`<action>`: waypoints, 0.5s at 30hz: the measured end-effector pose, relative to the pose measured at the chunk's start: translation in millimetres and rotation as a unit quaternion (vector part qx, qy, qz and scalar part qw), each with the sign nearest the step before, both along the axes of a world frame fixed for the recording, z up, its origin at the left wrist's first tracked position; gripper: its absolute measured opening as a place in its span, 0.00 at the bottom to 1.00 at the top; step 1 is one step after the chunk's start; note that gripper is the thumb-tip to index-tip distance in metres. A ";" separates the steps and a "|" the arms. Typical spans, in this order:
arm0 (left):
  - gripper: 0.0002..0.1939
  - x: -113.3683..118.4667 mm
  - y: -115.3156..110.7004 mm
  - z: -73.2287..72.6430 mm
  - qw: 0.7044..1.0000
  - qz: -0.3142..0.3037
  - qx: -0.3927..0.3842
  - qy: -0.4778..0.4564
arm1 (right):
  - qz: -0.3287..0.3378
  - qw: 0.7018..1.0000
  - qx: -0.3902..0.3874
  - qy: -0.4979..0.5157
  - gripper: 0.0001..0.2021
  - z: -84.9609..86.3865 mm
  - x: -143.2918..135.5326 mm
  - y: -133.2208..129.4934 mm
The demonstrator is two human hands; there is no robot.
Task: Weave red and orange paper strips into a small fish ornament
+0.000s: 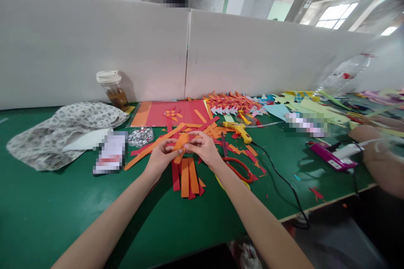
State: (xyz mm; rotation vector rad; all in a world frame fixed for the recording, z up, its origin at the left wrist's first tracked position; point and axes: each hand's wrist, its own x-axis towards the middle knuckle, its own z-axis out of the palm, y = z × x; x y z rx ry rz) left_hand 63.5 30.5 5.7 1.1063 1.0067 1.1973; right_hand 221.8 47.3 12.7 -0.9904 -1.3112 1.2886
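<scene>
Between my two hands is an orange strip point(181, 142), held up a little above the table. My left hand point(161, 155) pinches its lower left side. On the right, the fingers of my right hand point(202, 147) are closed on its upper part. Below them lie several orange strips point(185, 180) and a red strip point(176, 175), side by side. More red and orange strips are scattered behind my hands. Scissors with red handles point(241, 171) rest beside my right forearm, partly covered by it. A small woven orange and red fish point(172, 113) sits on a red sheet.
A yellow glue gun point(241, 130) with a black cord lies to the right, near a pile of woven fish point(233, 103). At left are a patterned cloth point(63, 134), a lidded drink cup point(115, 90) and a bag of googly eyes point(141, 136). Another person's arm point(385, 159) reaches in at right.
</scene>
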 end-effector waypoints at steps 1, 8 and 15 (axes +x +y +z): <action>0.21 0.0 0.2 -0.5 1.000 -0.001 -0.001 -0.001 | 0.000 1.000 0.000 -0.001 0.21 0.4 0.1 -0.1; 0.20 0.4 1.4 -1.7 1.000 -0.007 -0.008 -0.016 | -0.003 1.000 0.002 -0.005 0.20 2.5 -0.3 -1.0; 0.20 1.1 -0.6 1.3 1.000 -0.003 -0.006 -0.028 | -0.007 1.000 0.007 -0.009 0.20 3.0 1.1 -0.6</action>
